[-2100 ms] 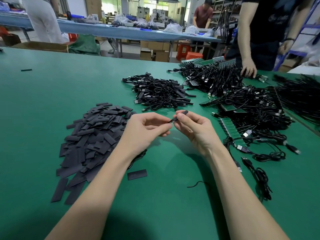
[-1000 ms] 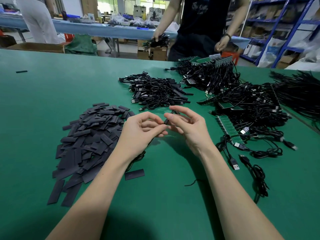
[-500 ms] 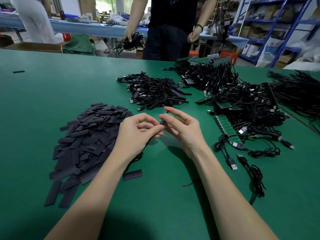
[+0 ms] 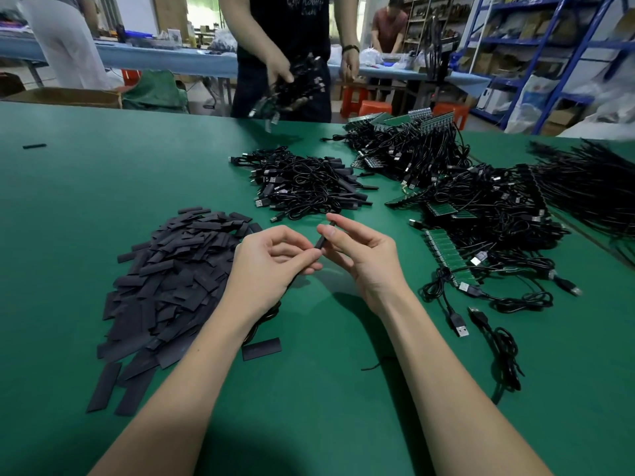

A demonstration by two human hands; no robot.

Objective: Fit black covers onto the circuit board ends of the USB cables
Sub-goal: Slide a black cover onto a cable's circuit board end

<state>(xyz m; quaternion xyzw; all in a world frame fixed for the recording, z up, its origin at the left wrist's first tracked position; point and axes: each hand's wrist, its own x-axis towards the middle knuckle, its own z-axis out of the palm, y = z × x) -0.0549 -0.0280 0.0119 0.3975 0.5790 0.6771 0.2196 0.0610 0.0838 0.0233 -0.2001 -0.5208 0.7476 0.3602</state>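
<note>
1. The left hand (image 4: 271, 261) is curled, pinching the lower end of a black cover (image 4: 322, 240) between thumb and fingertips above the desk (image 4: 86, 187).
2. The right hand (image 4: 364, 254) pinches the cover's upper end between thumb and forefinger; its other fingers are loosely bent.
3. The cover stands tilted between the two hands; whether a circuit board end sits inside it cannot be told.
4. A cable (image 4: 264, 319) shows under the left wrist, running toward the hands.
5. A heap of loose covers (image 4: 171, 280) lies on the desk to the left of the hands, with one single cover (image 4: 262, 348) apart near the left forearm.
6. A pile of finished cables (image 4: 305, 187) lies beyond the hands.
7. Unfinished cables with green boards (image 4: 481, 218) lie to the right, some plugs spread near the right forearm.
8. Across the desk a person in black (image 4: 285, 22) holds a bundle of cables (image 4: 295, 85) in one hand.
</note>
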